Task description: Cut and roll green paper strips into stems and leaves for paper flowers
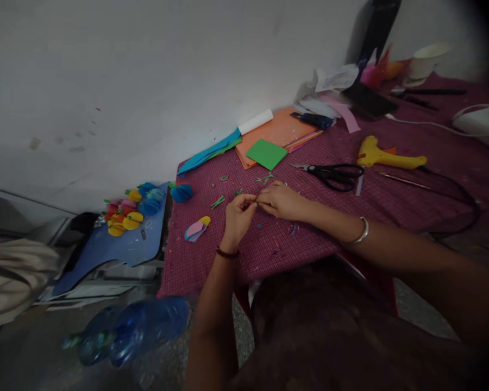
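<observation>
- Dark clothing (330,331) over the person's lap lies closest, with both bare forearms reaching past it to a table under maroon checked cloth (204,266).
- Left hand (239,214) and right hand (284,202) meet fingertip to fingertip, each pinching what looks like a small green piece (256,202), just above the cloth near its front edge.
- Finished, as far as I can judge: a cluster of rounded, layered paper shapes (132,220) in yellow, red, pink and blue on the blue table (114,252) to the left, several with green bits on top. One more blue paper shape (181,193) sits alone at the cloth's left corner.
- Seemingly unfinished: the flat stack of oval cutouts (195,230) (pink uppermost, yellow and blue peeking out) and the loose green strips (218,202) near the hands.
- Scissors (334,175) and a yellow glue gun (391,159) lie to the right, neither being held.
- Fingers cover most of the green piece, so its shape cannot be told. The cluster's shapes overlap too much to count surely, and dark blur swallows the upper right corner.
</observation>
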`<control>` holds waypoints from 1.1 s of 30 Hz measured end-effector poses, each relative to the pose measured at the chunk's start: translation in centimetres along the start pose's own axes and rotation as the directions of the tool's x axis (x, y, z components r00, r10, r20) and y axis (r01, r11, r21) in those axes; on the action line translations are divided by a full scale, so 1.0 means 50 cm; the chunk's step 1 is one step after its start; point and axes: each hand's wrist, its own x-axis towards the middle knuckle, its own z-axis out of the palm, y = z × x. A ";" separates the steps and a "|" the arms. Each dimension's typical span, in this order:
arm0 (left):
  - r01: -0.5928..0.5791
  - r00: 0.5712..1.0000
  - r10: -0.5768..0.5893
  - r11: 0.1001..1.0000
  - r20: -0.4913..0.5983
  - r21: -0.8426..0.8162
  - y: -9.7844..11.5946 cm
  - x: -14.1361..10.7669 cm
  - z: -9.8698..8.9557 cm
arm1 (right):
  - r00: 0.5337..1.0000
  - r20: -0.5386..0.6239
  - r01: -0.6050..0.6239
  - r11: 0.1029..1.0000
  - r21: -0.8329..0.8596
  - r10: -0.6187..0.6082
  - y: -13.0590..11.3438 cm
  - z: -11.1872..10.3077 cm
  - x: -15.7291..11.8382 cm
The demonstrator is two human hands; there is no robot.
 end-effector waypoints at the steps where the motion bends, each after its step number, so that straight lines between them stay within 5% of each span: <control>1: -0.005 1.000 0.005 1.000 -0.008 0.013 -0.001 0.000 0.000 | 1.000 -0.002 -0.005 1.000 0.004 0.005 0.000 0.001 0.000; 12: -0.135 0.989 0.145 0.958 -0.022 0.254 0.003 -0.003 0.006 | 0.998 0.006 -0.069 0.997 0.027 0.068 -0.002 -0.001 0.001; 16: -0.064 0.997 0.067 0.993 -0.028 0.096 0.009 -0.002 0.000 | 0.995 -0.006 -0.096 0.976 0.198 0.100 0.007 -0.007 0.005; 20: 0.030 0.995 -0.052 0.967 -0.080 -0.253 0.011 0.003 -0.012 | 0.951 -0.086 -0.194 0.791 0.580 0.297 0.021 -0.020 0.010; 24: 0.099 0.987 -0.146 0.888 -0.071 -0.448 0.017 0.005 -0.019 | 0.896 -0.156 -0.153 0.621 0.769 0.415 0.026 -0.025 0.012; 29: 0.110 0.987 -0.157 0.835 -0.043 -0.540 0.020 0.005 -0.023 | 0.898 -0.145 -0.100 0.512 0.853 0.415 0.017 -0.016 0.014; 33: 0.023 0.990 -0.071 0.931 -0.119 -0.364 0.022 0.001 -0.021 | 0.896 -0.073 -0.128 0.415 0.901 0.437 0.013 -0.013 0.013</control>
